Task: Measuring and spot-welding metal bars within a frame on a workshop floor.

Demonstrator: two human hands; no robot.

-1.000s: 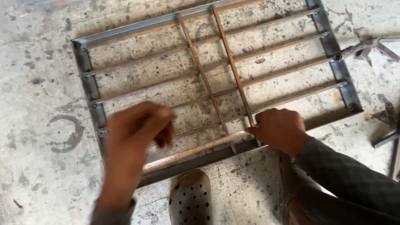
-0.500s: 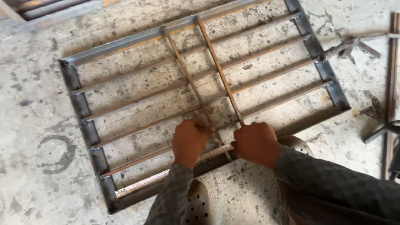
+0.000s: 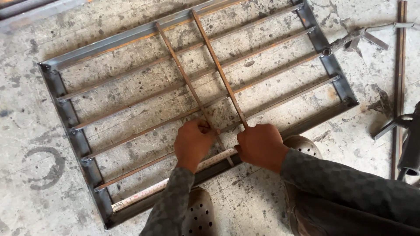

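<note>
A rectangular steel frame [image 3: 65, 113] with several welded crossbars lies flat on the concrete floor. Two loose rusty rods rest across the crossbars. My left hand [image 3: 192, 143] is closed around the near end of the left rod [image 3: 181, 72]. My right hand [image 3: 260, 145] grips the near end of the right rod [image 3: 216, 63]. Both hands sit close together at the frame's near edge. A pale measuring stick [image 3: 148, 191] lies along the near rail, partly under my hands.
My two perforated clogs [image 3: 199, 216] stand just below the frame's near rail. Long metal bars [image 3: 399, 65] and a dark tool [image 3: 411, 144] lie at the right. A welded bracket piece [image 3: 358, 35] sits by the frame's far right corner.
My left hand came down from a raised position and closed on the left rod beside my right hand. The view shifted slightly, so the frame sits lower and nearer the middle.
</note>
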